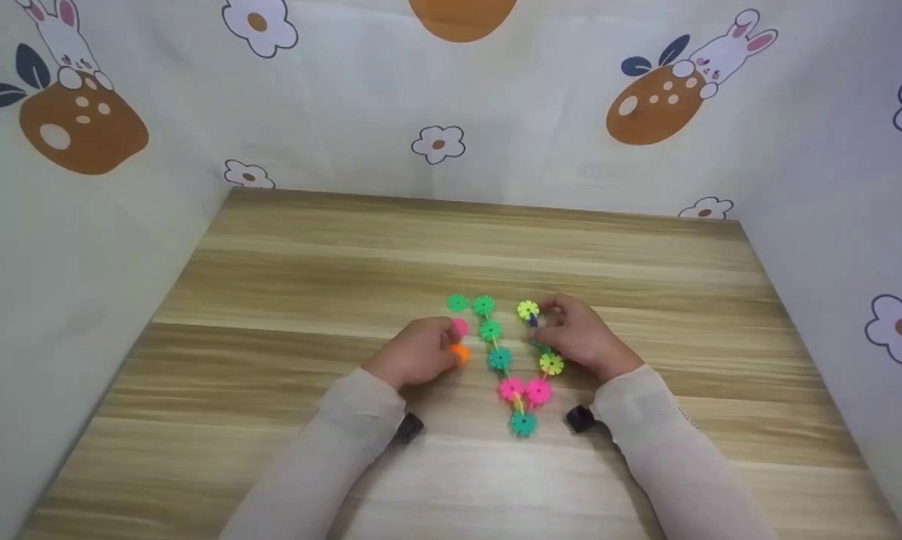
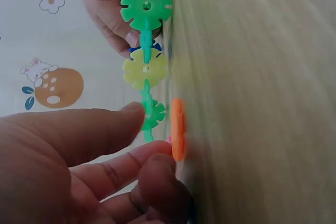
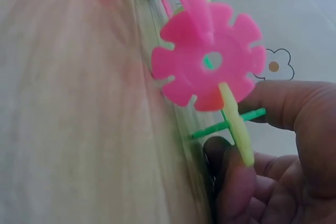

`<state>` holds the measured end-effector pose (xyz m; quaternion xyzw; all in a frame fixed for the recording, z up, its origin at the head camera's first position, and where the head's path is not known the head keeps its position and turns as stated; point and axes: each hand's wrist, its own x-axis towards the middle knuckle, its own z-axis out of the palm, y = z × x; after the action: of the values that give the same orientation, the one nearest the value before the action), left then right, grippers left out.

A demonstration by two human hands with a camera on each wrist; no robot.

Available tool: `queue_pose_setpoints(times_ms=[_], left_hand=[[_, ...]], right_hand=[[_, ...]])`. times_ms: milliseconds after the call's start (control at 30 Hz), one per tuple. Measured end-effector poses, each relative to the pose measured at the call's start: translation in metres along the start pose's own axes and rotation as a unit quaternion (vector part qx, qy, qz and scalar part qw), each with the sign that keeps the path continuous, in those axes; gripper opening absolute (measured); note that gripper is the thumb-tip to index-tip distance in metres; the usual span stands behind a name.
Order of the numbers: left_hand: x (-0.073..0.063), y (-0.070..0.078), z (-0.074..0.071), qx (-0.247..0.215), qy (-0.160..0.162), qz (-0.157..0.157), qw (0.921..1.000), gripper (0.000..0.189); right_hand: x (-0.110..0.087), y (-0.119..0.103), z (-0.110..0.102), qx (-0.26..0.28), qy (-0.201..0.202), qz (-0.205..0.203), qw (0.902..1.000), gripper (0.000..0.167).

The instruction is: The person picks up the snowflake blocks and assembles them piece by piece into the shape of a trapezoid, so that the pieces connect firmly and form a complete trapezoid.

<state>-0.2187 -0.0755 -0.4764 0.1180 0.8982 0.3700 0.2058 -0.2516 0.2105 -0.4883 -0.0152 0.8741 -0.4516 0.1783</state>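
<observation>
Notched plastic snowflake discs are slotted together into a V-shaped chain point(image 1: 490, 330) of green, pink and yellow pieces, with a teal disc point(image 1: 523, 423) at its near point. My right hand point(image 1: 582, 341) pinches the chain's right arm by a dark blue disc point(image 1: 533, 320), below the yellow end disc point(image 1: 528, 309). On the left, my left hand point(image 1: 418, 352) is beside a loose orange disc point(image 1: 460, 354) and a pink disc point(image 1: 459, 327). In the left wrist view, a fingertip touches the orange disc point(image 2: 178, 129), while the thumb stands apart from it.
One loose green disc point(image 1: 457, 302) lies beyond the pink one, left of the chain's far end. The wooden tabletop point(image 1: 308, 262) meets patterned cloth walls point(image 1: 495, 97) at the back and sides. Black wrist cameras point(image 1: 581, 418) sit under both sleeves.
</observation>
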Motion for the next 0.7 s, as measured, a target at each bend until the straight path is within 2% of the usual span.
queue_pose_setpoints(times_ms=[233, 433, 567, 700], left_hand=[[0.0, 0.007, 0.005, 0.054, 0.003, 0.008, 0.9985, 0.017], [-0.001, 0.013, 0.009, 0.095, -0.007, 0.004, 0.9954, 0.017], [-0.001, 0.013, 0.01, 0.098, -0.009, 0.009, 0.9951, 0.018], [0.002, 0.012, 0.007, 0.073, -0.003, 0.018, 0.9971, 0.019]], right_hand=[[0.003, 0.001, 0.002, 0.044, -0.031, -0.017, 0.9984, 0.064], [0.008, 0.011, -0.004, 0.097, -0.075, -0.05, 0.9913, 0.06], [0.01, 0.015, -0.007, 0.116, -0.096, -0.07, 0.9861, 0.06], [0.012, 0.017, -0.008, 0.137, -0.109, -0.082, 0.9811, 0.061]])
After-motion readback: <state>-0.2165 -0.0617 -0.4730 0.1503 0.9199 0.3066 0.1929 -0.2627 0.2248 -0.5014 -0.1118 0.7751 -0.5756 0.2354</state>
